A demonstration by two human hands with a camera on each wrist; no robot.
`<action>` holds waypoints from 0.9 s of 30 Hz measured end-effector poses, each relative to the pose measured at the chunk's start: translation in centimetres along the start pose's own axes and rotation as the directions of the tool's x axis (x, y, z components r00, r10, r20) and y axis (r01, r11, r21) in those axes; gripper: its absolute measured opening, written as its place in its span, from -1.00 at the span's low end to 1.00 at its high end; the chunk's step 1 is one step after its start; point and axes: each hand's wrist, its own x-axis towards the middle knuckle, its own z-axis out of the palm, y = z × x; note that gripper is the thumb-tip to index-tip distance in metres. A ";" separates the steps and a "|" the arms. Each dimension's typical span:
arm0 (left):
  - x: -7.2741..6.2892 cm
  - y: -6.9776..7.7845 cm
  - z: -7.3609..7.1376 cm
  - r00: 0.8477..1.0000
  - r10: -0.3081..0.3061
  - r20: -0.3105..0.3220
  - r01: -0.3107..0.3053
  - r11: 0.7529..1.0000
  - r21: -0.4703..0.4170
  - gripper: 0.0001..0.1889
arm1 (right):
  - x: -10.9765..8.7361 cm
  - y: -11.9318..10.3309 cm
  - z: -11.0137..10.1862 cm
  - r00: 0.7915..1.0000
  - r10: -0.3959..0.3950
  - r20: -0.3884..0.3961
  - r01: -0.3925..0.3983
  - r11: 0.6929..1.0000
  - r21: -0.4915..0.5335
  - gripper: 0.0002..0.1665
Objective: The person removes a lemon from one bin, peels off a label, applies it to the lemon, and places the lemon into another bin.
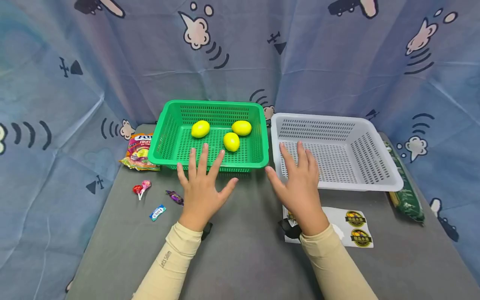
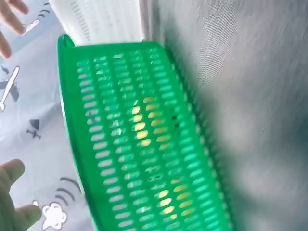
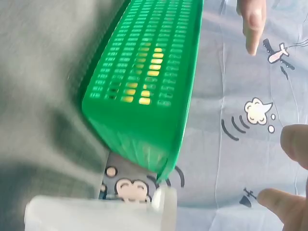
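Note:
Above the grey table, my left hand [image 1: 202, 193] is spread with nothing in it, its fingertips overlapping the front of a green basket [image 1: 213, 103] in the head view. Inside that basket lie three yellow lemons, one at the left [image 1: 200, 129], one at the right [image 1: 241, 128] and one nearer the front [image 1: 231, 142]. My right hand [image 1: 299, 191], also bare with fingers apart, overlaps the front left of a white basket [image 1: 360, 187], which holds nothing. Through the slots of the green basket [image 2: 69, 103], both wrist views show yellow patches of the lemons.
On the left lie a fruit candy bag [image 1: 140, 152], two lollipops [image 1: 141, 188], a purple-wrapped candy [image 1: 174, 197] and a blue-wrapped one [image 1: 157, 212]. A sticker sheet [image 1: 346, 239] lies under the right forearm. A green packet [image 1: 408, 200] sits right of the white basket. Patterned curtain [image 1: 240, 50] surrounds the table.

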 end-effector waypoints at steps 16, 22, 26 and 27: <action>20.0 -7.0 -3.2 0.753 -0.064 0.655 0.140 0.988 -0.065 -0.37 | 2.3 -5.2 4.7 0.981 -0.059 0.182 0.061 0.998 -0.003 -0.44; 22.0 -11.4 1.6 0.541 -0.178 0.822 0.282 0.959 0.022 -0.40 | 1.6 -6.1 6.4 0.982 -0.040 0.187 0.050 0.998 -0.046 -0.60; 21.7 -13.3 4.4 0.522 -0.227 0.822 0.339 0.940 0.045 -0.37 | 1.5 -6.1 6.9 0.989 -0.051 0.136 0.059 0.997 -0.054 -0.68; 21.7 -13.6 4.9 0.530 -0.230 0.816 0.346 0.937 0.039 -0.37 | 1.6 -6.1 6.9 0.991 -0.052 0.125 0.059 0.997 -0.056 -0.69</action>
